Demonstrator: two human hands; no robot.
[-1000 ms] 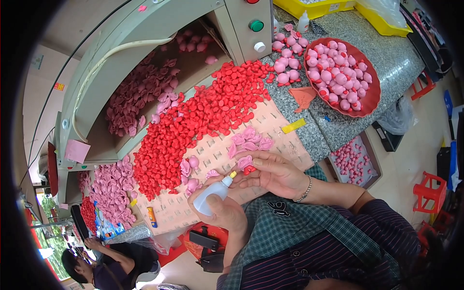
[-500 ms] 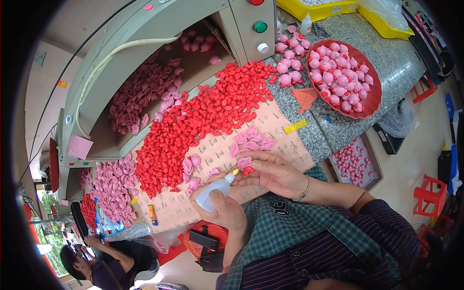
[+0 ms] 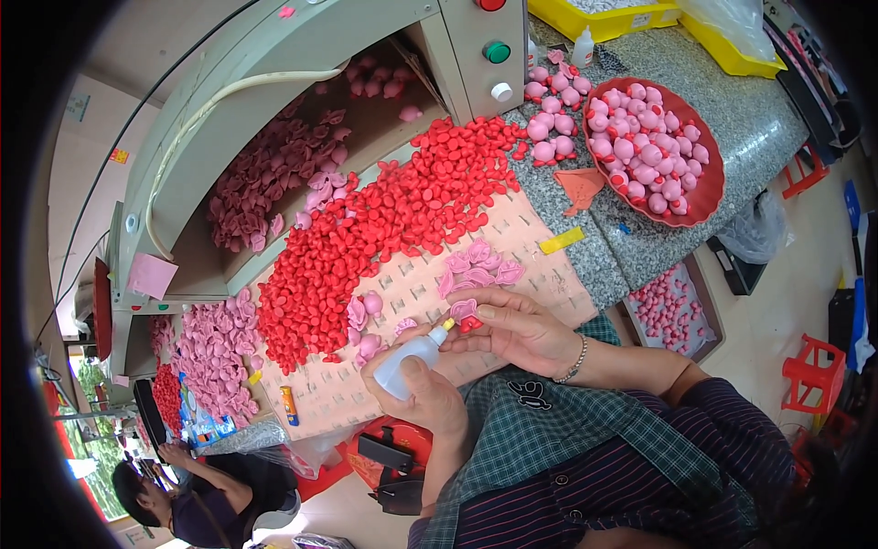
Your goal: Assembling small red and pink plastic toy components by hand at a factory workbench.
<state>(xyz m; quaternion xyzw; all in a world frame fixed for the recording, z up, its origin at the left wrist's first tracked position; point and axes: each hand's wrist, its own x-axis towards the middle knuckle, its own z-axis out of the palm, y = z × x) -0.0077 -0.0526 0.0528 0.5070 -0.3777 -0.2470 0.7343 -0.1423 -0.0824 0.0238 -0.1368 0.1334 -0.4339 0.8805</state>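
My left hand is closed round a translucent white squeeze bottle with a yellow-tipped nozzle. The nozzle points up and right, close to a small pink-and-red piece pinched in the fingers of my right hand. Whether the tip touches that piece I cannot tell. Just beyond my right fingers lies a small group of pink petal-shaped pieces. Left of my hands are a few pink rounded pieces. A long heap of small red pieces spreads across the far side of the perforated pink mat.
A red bowl of pink-and-red balls stands right on the granite counter. An arched machine with pink pieces inside rises at far left. Pink petals and a glue stick lie left. Another person sits lower left.
Both hands keep nearly the same pose, with the bottle tip still beside the held piece. The whole view has shifted very slightly.
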